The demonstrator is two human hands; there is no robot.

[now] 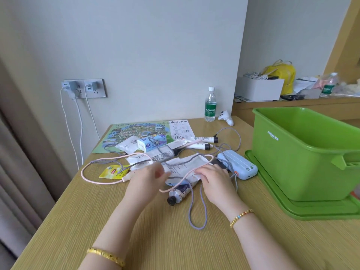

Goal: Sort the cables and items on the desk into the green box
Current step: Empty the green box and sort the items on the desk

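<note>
Over desk clutter | left hand [150, 177] blurred | right hand [213, 177] on papers [183, 165]

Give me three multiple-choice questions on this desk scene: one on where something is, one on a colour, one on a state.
1. Where does the green box stand?
A. on its green lid at the desk's right
B. on the floor
C. on the map

2. What colour is the power bank?
A. red
B. light blue
C. black

3. How is the water bottle?
A. lying down
B. upright, capped
C. upright, uncapped

Answers: 1 A, the green lid shows beneath the box; 2 B, its casing is pale blue; 3 B, it stands by the wall with a white cap on.
</note>
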